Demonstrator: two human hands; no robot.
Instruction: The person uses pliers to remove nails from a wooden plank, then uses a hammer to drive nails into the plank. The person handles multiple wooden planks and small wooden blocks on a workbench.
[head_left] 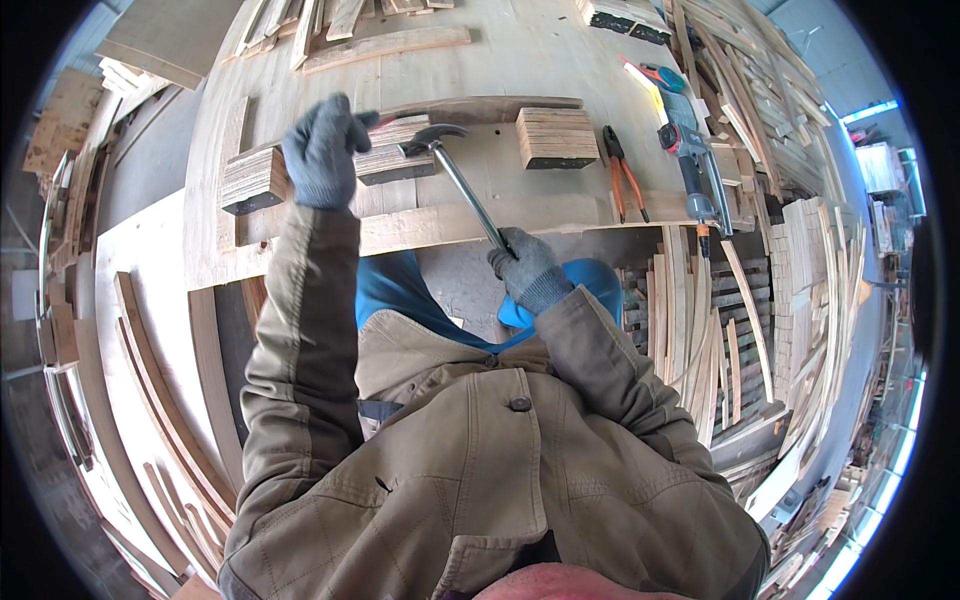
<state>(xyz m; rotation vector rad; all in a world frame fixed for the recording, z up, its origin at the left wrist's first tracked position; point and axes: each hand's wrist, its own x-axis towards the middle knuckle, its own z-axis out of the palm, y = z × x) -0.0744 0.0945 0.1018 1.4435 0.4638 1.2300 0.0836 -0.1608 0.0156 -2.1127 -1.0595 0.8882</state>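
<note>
My right hand [528, 268], in a grey glove, grips the handle of a metal claw hammer [462, 186] whose head hovers over a plywood block [395, 160] on the workbench. My left hand [322, 150], also gloved, presses down on the wooden pieces just left of the hammer head, between that block and another plywood block [255, 180]. A third plywood block [556, 137] sits to the right of the hammer. All rest on thin wooden boards [450, 225] laid across the bench.
Orange-handled pliers [625, 180] and a blue power drill [690, 150] lie at the right of the bench. Stacks of thin wooden slats [740, 320] stand at the right. Curved wood strips [150, 400] lie on the left. More boards [385, 45] sit at the bench's far side.
</note>
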